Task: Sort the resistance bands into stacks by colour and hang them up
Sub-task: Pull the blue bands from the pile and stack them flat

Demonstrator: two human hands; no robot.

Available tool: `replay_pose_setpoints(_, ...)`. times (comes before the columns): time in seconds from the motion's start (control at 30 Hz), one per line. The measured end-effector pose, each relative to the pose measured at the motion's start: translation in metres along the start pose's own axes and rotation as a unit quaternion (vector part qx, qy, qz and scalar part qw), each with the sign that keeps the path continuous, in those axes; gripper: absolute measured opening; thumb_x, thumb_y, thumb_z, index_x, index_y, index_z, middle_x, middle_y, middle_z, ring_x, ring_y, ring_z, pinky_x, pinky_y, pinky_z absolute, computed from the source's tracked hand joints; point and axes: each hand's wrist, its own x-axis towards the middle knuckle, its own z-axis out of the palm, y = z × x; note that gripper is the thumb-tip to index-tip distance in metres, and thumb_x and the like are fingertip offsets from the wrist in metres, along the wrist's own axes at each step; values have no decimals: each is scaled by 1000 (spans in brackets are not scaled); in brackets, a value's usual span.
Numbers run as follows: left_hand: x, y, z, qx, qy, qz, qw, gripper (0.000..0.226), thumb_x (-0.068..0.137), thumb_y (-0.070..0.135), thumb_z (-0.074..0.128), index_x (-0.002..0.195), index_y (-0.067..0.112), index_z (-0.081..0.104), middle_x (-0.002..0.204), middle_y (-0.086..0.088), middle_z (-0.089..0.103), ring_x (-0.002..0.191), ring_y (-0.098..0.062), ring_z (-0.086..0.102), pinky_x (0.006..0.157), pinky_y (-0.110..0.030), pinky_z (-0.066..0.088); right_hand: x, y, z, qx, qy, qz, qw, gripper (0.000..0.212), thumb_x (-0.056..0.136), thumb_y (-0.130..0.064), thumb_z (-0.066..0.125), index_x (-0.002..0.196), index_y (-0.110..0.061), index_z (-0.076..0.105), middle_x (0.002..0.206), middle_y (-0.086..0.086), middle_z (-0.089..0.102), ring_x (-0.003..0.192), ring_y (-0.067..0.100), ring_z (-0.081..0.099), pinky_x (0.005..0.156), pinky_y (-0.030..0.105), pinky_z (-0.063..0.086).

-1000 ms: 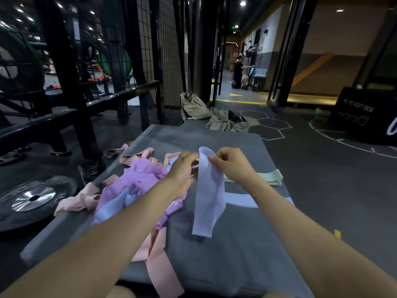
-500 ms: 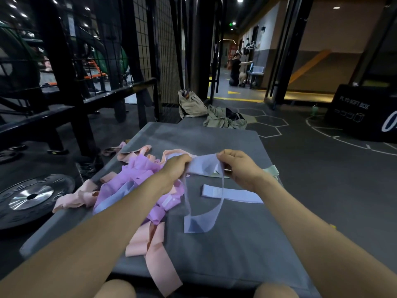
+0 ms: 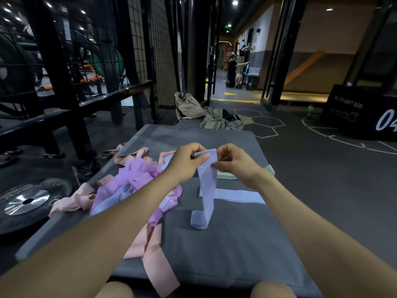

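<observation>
A blue band is pinched at its top edge by the left hand and the right hand, thumbs and fingers closed on it in a tight grip. The band hangs down, its lower end curled on the grey surface. Behind the band, a second blue band lies flat. Left of the band, a pile of purple, blue and pink bands is heaped. Right of it, a green band is seen.

Blue band: thin stretchy cloth-like material, matt, smooth, printed white numerals. Pile of bands: same matt finish. Mat: grey, matt, fine-textured. Weight plate: matt black rim, glossy metal hub.
</observation>
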Motion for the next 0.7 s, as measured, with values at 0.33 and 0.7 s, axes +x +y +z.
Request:
replay_pose_setpoints(0.33, 2, -4, -18, -75, 72, -50, 993, 22, 90, 8, 58, 71, 18, 56, 69, -9, 55, 69, -21, 50, 71, -34, 46, -5, 12, 13, -35, -63, 31, 997, 4, 82, -7, 69, 81, -10, 66, 82, 1, 68, 76, 13, 59, 82, 30, 49)
replay_pose_setpoints(0.7, 5, 4, 6, -119, 25, -63, 991, 10, 88, 18, 63, 80, 17, 57, 78, -5, 61, 73, -17, 55, 64, -23, 45, -1, -13, 5, -62, 50, -55, 995, 24, 88, -8, 62, 69, -8, 48, 66, 11, 45, 67, 18, 44, 65, 34, 45)
